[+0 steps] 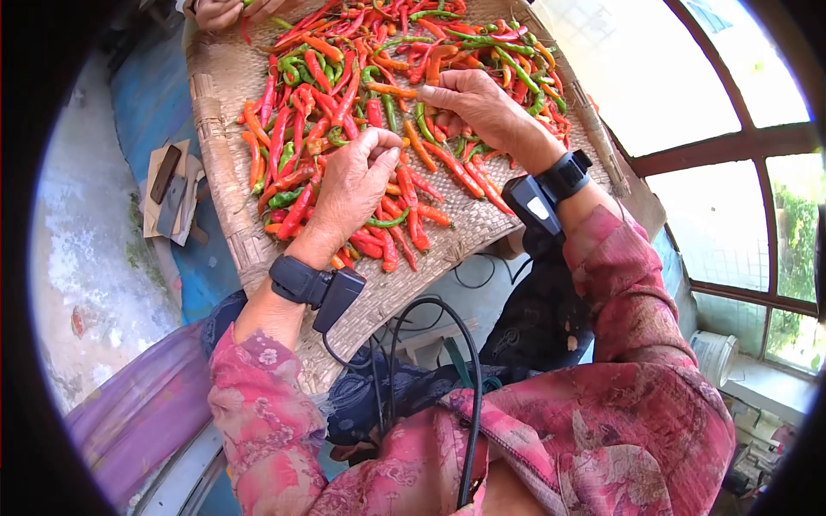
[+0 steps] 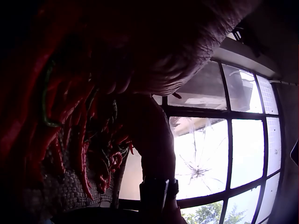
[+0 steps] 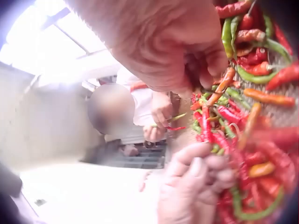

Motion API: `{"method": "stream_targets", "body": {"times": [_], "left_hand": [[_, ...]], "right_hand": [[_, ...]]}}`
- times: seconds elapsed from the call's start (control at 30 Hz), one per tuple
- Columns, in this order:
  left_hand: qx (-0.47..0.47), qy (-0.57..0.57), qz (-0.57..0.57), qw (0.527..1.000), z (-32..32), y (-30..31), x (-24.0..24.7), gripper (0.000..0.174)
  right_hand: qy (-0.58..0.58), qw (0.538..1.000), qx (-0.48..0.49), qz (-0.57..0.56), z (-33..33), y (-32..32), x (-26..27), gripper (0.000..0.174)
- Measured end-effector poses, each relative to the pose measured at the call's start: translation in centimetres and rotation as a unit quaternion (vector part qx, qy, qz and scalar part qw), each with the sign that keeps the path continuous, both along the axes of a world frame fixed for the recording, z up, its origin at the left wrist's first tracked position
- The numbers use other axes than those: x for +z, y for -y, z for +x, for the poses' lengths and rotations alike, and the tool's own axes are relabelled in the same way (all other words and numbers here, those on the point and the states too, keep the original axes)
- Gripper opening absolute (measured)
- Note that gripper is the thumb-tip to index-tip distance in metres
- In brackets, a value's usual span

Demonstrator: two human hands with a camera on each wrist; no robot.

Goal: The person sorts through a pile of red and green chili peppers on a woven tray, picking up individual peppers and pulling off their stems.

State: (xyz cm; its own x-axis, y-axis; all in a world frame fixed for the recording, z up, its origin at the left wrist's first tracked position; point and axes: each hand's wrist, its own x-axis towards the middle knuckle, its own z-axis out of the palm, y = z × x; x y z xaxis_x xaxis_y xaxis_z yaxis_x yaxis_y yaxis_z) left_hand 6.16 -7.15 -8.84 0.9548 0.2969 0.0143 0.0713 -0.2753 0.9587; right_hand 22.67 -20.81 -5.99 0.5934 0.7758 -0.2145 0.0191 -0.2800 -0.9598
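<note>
Red, orange and green chili peppers (image 1: pixel 344 86) cover a woven mat (image 1: pixel 439 258). My right hand (image 1: pixel 486 107) is over the pile, and its fingertips pinch an orange chili pepper (image 1: pixel 391 89). In the right wrist view that orange chili pepper (image 3: pixel 223 86) slants out below the fingers of my right hand (image 3: pixel 163 46). Left of it, my left hand (image 1: pixel 351 185) hovers over red chilies, thumb against curled fingers. I cannot tell whether a small piece lies between those fingertips. The left wrist view is dark; my left hand (image 2: pixel 173 60) fills its top.
Another person's hands (image 3: pixel 159 114) hold a green chili (image 3: pixel 178 116) and a red one across the mat. Black cables (image 1: pixel 473 378) hang by my lap. A knife (image 1: pixel 172 206) lies on a board (image 1: pixel 155 228) at left. A framed window (image 1: pixel 731 142) stands at right.
</note>
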Motion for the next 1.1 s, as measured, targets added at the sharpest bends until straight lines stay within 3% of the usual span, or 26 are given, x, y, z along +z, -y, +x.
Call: {"method": "stream_targets", "body": {"times": [0.03,0.1,0.17,0.3,0.37,0.43,0.5,0.57,0.63,0.67,0.7,0.77,0.8,0.87,0.9,0.93,0.97,1.1], "left_hand": [[-0.002,-0.007,-0.008,1.0,0.1,0.1,-0.1,0.018],[-0.012,-0.008,-0.048,0.999,0.1,0.6,0.2,0.022],[-0.065,-0.035,-0.08,0.994,-0.1,0.9,1.3,0.026],[-0.104,-0.086,-0.031,0.99,-0.2,0.7,0.4,0.031],[-0.106,-0.083,-0.027,0.991,-0.2,0.8,0.6,0.031],[-0.115,-0.118,0.051,0.985,-0.1,0.7,0.9,0.029],[-0.118,-0.113,0.023,0.986,-0.3,0.9,1.1,0.027],[-0.097,-0.054,-0.077,0.991,-0.4,1.0,0.7,0.028],[-0.094,-0.06,-0.063,0.992,-0.5,1.0,0.5,0.027],[-0.095,-0.068,-0.048,0.992,-0.4,1.0,0.5,0.027],[-0.094,-0.067,-0.049,0.992,-0.4,0.9,0.7,0.027],[-0.108,-0.096,-0.005,0.989,-0.3,0.9,0.8,0.026],[-0.109,-0.095,-0.005,0.989,-0.2,0.9,0.7,0.026],[-0.136,-0.094,0.042,0.985,-0.2,0.8,0.4,0.024],[-0.133,-0.094,0.042,0.986,-0.3,0.7,0.3,0.024],[-0.137,-0.081,0.064,0.985,-0.3,0.8,0.3,0.023],[-0.141,-0.069,0.085,0.984,-0.3,1.0,0.4,0.022],[-0.144,-0.077,0.079,0.983,-0.6,1.2,0.7,0.019]], "right_hand": [[0.001,1.0,-0.004,0.0,-0.7,0.4,0.0,0.027],[-0.126,0.987,-0.036,0.093,-1.8,0.7,0.0,0.024],[-0.141,0.984,-0.012,0.111,-2.4,0.9,-0.7,0.02],[-0.107,0.99,0.049,0.082,-4.1,1.5,-0.8,0.027],[-0.018,0.993,0.102,0.052,-4.0,2.0,-0.2,0.027],[-0.014,0.996,0.087,0.031,-3.5,2.1,0.4,0.028],[0.02,0.998,0.048,0.021,-2.6,2.3,0.7,0.029],[-0.028,0.994,-0.065,0.079,-0.6,2.7,1.3,0.028],[-0.176,0.93,-0.139,0.292,2.7,3.3,1.3,0.025],[-0.262,0.89,-0.114,0.354,4.7,4.2,1.1,0.021],[-0.262,0.891,-0.112,0.354,4.5,4.1,1.0,0.021],[-0.223,0.922,-0.158,0.275,4.1,4.0,0.6,0.025],[-0.127,0.964,-0.174,0.156,2.4,3.2,1.0,0.031],[0.026,0.999,-0.022,0.037,1.0,1.6,-0.9,0.033],[0.148,0.987,0.042,-0.042,0.1,0.9,-1.1,0.03],[0.405,0.909,0.082,0.053,0.6,-0.1,-5.4,0.027],[0.445,0.884,0.13,-0.062,-0.1,-0.7,-6.1,0.024],[0.545,0.805,0.146,-0.182,-3.2,-1.3,-5.8,0.018]]}}
